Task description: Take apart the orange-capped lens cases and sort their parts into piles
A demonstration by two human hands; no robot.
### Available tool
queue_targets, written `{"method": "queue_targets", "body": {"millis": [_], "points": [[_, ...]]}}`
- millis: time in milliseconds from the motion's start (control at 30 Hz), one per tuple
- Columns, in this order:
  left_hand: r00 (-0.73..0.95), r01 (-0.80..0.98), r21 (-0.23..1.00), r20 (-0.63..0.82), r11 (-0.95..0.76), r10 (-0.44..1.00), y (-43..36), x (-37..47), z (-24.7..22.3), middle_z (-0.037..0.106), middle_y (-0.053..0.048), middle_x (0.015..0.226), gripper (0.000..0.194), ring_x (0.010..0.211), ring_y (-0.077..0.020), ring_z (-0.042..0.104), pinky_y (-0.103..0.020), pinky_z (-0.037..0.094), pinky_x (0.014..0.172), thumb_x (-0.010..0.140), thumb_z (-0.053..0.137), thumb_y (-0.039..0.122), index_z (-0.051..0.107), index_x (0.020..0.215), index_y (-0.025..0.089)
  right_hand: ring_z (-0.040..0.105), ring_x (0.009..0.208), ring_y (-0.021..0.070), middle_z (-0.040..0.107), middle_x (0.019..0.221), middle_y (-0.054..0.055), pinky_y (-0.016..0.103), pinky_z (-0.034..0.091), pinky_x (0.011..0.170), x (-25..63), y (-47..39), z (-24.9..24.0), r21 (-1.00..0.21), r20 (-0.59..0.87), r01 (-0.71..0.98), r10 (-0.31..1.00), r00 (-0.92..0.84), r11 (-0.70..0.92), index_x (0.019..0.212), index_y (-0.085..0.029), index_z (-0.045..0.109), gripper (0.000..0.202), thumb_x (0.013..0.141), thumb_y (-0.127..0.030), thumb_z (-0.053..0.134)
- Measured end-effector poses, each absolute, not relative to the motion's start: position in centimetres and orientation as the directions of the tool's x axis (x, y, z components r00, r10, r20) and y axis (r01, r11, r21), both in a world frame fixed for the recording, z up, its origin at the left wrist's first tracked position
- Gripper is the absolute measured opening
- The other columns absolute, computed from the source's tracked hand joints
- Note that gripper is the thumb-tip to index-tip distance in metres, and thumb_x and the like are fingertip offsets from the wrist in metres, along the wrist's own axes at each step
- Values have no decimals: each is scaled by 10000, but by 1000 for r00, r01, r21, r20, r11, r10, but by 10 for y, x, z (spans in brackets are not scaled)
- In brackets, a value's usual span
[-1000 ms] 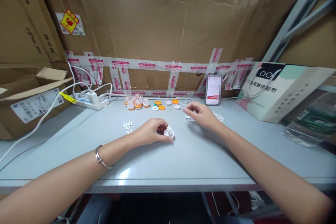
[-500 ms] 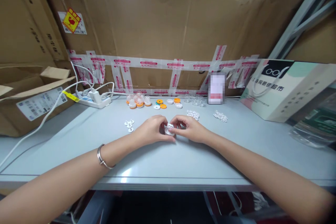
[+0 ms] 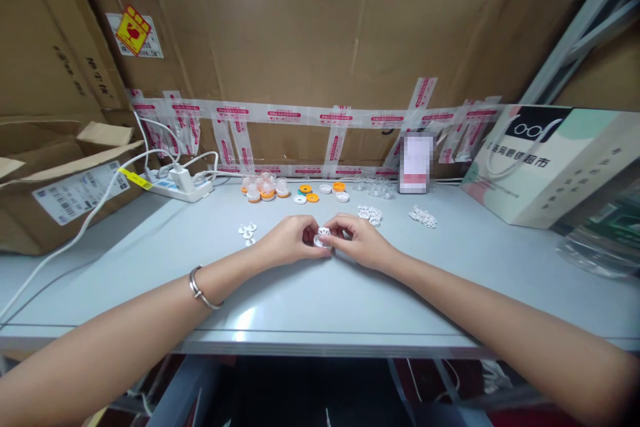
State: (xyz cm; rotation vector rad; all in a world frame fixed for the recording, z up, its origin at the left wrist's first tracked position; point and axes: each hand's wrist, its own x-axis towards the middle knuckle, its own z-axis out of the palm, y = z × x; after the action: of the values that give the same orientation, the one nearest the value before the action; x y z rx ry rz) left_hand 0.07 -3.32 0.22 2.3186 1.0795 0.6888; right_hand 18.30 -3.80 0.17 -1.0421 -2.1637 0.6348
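head view: the right hand (image 3: 363, 240), come from the lattice pile (image 3: 370, 215), now pinches a lattice piece (image 3: 324, 231) atop the white cup (image 3: 319, 243) clamped in the left hand (image 3: 293, 240)'s grip, over the surface (image 3: 320, 300); joining seems underway.

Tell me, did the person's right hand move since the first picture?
Yes. Judged against the phone, the right hand has moved left and nearer the person, and is now beside the left hand.

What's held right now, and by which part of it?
Left grip: a round white base, by its side. Right grip: fingers at the small white piece on top, seemingly pinching its edge; exact contact is hidden.
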Motion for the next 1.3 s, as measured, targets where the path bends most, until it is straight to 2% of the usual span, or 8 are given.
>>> {"method": "queue_targets", "body": {"millis": [200, 433, 600, 767, 1033, 1200, 1300], "points": [[536, 538, 646, 234, -542, 811, -32, 1, -1, 560, 17, 646, 288, 587, -117, 499, -204, 356, 512, 651, 626, 417, 521, 725, 160, 508, 675, 134, 563, 732, 29, 257, 393, 615, 181, -44, -3, -593, 441, 486, 764, -471, 642, 841, -177, 639, 194, 809, -337, 532], [536, 558, 617, 243, -555, 808, -34, 3, 1, 553, 24, 635, 287, 570, -119, 501, -208, 348, 497, 626, 629, 410, 488, 687, 168, 522, 698, 139, 572, 751, 38, 258, 406, 634, 182, -46, -7, -521, 519, 462, 696, -496, 718, 854, -182, 633, 139, 822, -249, 515], [546, 567, 598, 242, -566, 802, -35, 3, 2, 562, 22, 649, 265, 571, -121, 509, -212, 350, 499, 622, 632, 377, 503, 719, 168, 512, 692, 143, 564, 731, 32, 267, 404, 657, 178, -44, -3, -523, 620, 488, 705, -346, 699, 803, -179, 600, 134, 833, -247, 489], [548, 562, 563, 296, -606, 783, -37, 2, 2, 554, 22, 655, 262, 583, -118, 501, -213, 352, 515, 629, 638, 373, 491, 697, 167, 527, 705, 137, 577, 747, 22, 254, 407, 660, 176, -41, -2, -602, 545, 457, 756, -363, 654, 805, -179, 606, 143, 822, -273, 500], [555, 536, 556, 335, -635, 762, -35, -2, 12, 588, -10, 740, 478, 674, -145, 526, -239, 392, 579, 541, 700, 555, 545, 749, 153, 518, 672, 125, 590, 717, 7, 253, 399, 638, 178, -36, -2, -800, 404, 347, 867, -290, 489, 788, -161, 602, 238, 769, -394, 554], [419, 482, 587, 497, -650, 760, -35, -3, 16, 620, -15, 812, 353, 737, -135, 561, -241, 414, 629, 680, 653, 460, 569, 846, 161, 475, 605, 95, 533, 644, -30, 235, 376, 596, 176, -40, 5, -912, 331, 170, 913, -238, 374, 693, -162, 563, 232, 702, -386, 625], [402, 439, 574, 563, -691, 722, -37, 0, 14, 635, 3, 767, 258, 704, -117, 578, -226, 421, 619, 730, 642, 356, 573, 895, 170, 483, 603, 87, 545, 640, -34, 231, 383, 608, 173, -42, 9, -948, 283, 81, 930, -234, 309, 669, -159, 557, 230, 671, -364, 659]]}}
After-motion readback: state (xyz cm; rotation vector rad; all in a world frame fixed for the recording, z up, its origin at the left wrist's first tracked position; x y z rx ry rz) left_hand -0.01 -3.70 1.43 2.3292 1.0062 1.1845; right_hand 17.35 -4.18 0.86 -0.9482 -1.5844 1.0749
